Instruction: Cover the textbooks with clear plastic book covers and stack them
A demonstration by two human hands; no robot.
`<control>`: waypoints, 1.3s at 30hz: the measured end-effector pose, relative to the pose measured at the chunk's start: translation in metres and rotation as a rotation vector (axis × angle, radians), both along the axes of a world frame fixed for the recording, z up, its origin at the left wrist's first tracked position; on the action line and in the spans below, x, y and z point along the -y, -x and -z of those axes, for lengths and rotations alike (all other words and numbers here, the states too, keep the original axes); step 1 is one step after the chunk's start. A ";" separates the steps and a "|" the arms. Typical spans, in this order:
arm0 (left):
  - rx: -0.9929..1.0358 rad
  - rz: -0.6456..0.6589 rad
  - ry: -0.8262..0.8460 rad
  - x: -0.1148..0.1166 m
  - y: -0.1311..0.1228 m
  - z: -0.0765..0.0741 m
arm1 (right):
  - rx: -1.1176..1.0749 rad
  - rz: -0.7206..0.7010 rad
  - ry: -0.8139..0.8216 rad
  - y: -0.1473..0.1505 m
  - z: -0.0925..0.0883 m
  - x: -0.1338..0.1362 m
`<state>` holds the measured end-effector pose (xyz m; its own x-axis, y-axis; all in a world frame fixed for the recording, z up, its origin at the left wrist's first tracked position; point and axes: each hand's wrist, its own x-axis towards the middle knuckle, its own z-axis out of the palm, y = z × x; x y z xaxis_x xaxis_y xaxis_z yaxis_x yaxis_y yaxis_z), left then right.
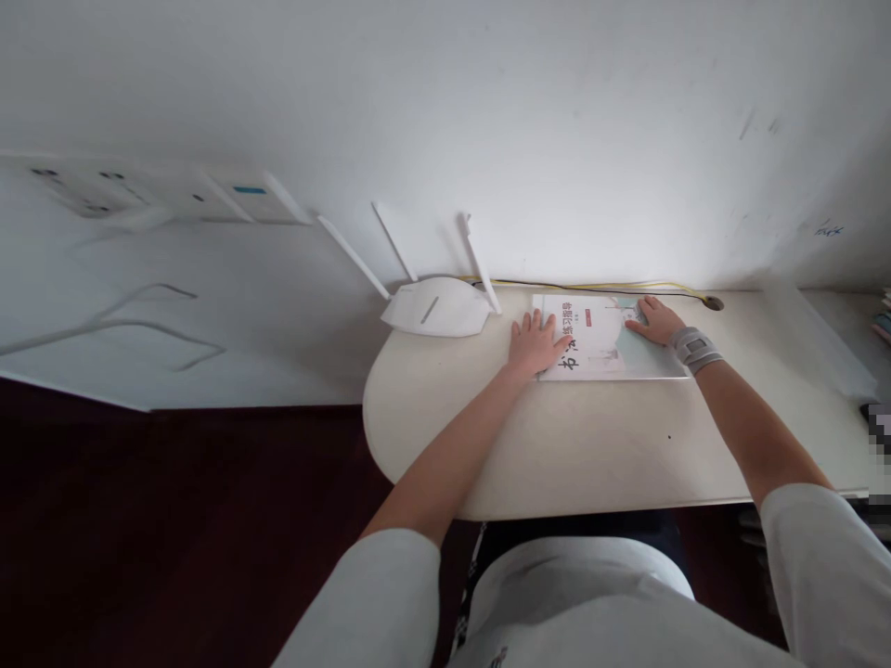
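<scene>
A thin white booklet [595, 341] with red and dark characters on its cover lies flat on the white table [591, 445], near the wall. My left hand [535, 343] rests flat on the booklet's left edge, fingers spread and open. My right hand [652, 320] lies on the booklet's upper right corner with fingers stretched out; a grey band wraps that wrist. Neither hand grips anything.
A white router [435, 306] with three antennas sits on the table's left end by the wall. A yellow and black cable [613, 288] runs along the wall to a grommet hole [712, 302]. Wall sockets [174, 195] are at left. The floor below is dark.
</scene>
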<state>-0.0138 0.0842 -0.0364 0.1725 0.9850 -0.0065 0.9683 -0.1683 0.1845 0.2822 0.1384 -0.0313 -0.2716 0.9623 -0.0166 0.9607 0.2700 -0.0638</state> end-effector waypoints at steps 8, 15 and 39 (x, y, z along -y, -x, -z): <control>0.015 -0.013 0.004 -0.004 -0.001 0.001 | 0.003 -0.009 0.029 0.001 -0.005 -0.010; 0.022 -0.026 0.010 -0.011 -0.001 0.000 | 0.007 -0.002 0.016 0.002 -0.005 -0.017; 0.094 0.246 -0.104 0.066 0.089 -0.024 | 0.327 -0.093 0.100 0.060 -0.056 0.163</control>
<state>-0.1027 0.0184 -0.0121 0.4014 0.9081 0.1193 0.8756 -0.4187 0.2408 0.2226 -0.0244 0.0244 -0.3223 0.9230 -0.2102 0.9063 0.3650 0.2129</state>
